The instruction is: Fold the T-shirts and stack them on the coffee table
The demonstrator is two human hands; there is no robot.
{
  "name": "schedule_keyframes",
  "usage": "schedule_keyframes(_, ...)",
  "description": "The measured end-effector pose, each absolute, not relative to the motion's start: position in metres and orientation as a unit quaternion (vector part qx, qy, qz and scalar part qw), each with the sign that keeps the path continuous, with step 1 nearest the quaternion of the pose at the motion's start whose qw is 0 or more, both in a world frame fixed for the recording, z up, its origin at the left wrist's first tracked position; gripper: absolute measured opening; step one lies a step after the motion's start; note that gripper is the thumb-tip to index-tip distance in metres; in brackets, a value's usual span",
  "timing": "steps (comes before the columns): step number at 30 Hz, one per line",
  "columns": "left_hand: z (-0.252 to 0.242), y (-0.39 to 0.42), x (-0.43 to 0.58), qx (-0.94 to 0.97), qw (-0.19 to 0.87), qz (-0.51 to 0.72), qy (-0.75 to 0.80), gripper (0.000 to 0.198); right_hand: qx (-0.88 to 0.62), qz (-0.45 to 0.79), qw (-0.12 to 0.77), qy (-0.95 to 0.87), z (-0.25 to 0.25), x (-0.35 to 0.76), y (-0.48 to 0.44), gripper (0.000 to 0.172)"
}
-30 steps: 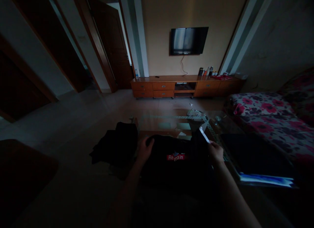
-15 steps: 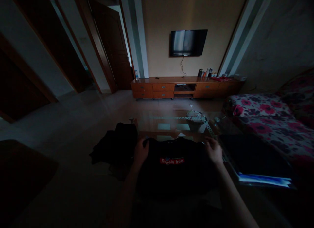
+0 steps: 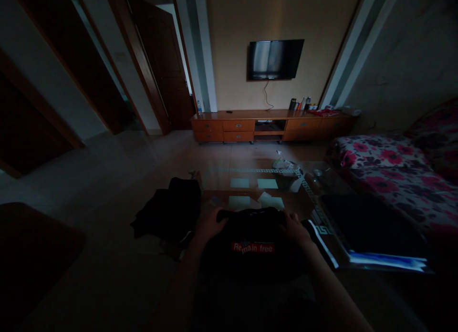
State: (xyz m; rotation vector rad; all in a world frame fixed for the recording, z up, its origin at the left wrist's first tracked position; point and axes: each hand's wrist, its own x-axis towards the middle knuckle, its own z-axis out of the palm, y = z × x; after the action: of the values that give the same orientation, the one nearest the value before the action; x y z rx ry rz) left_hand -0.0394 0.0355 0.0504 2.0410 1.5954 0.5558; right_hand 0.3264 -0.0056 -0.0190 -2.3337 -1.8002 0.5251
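Observation:
A black shirt (image 3: 250, 263) with a red "Remain free" print lies in front of me at the glass table's near side. My left hand (image 3: 212, 223) is closed on its upper left edge, near the collar. On the other side, my right hand (image 3: 296, 228) grips the upper right edge, fingers curled over the cloth. Beyond my right hand, a dark strip of cloth with a white stripe (image 3: 326, 248) hangs down toward the right. The shirt's lower part fades into shadow.
A pile of black cloth (image 3: 171, 205) sits left of the shirt. On the right of the glass table (image 3: 218, 177) lies a dark flat stack (image 3: 375, 227) with a blue and white edge. A flowered sofa (image 3: 386, 179) stands right; a low wooden cabinet (image 3: 239, 127) is ahead.
Both hands have come closer together and slightly nearer to me, drawing the shirt's shoulders inward. The print sits lower, and the white-striped cloth now shows at the right.

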Motion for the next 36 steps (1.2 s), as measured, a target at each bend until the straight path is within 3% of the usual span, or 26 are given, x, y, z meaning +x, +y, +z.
schedule_keyframes(4,0.046,0.04,-0.04,0.741,0.228,0.203,0.597,0.023,-0.793,0.14,0.055,-0.591,-0.017,0.324,-0.006,0.069)
schedule_keyframes(8,0.038,0.047,-0.041,0.735,0.212,0.254,0.592,0.026,-0.786,0.134,0.069,-0.599,-0.009,0.323,-0.002,0.042)
schedule_keyframes(12,0.04,0.048,-0.041,0.724,0.226,0.283,0.586,0.023,-0.782,0.148,0.168,-0.582,0.002,0.326,0.004,0.027)
schedule_keyframes(17,0.049,0.049,-0.046,0.694,0.236,0.34,0.589,0.031,-0.687,0.249,0.376,-0.57,0.018,0.342,0.008,0.033)
schedule_keyframes(20,0.052,0.051,-0.051,0.661,0.261,0.366,0.601,0.034,-0.655,0.288,0.441,-0.543,0.032,0.349,0.004,0.043)
schedule_keyframes(27,0.062,0.052,-0.058,0.633,0.305,0.405,0.585,0.034,-0.625,0.343,0.454,-0.534,0.064,0.35,-0.012,0.054)
schedule_keyframes(36,0.08,0.048,-0.084,0.646,0.34,0.368,0.576,0.04,-0.601,0.32,0.487,-0.547,0.065,0.357,-0.013,0.055)
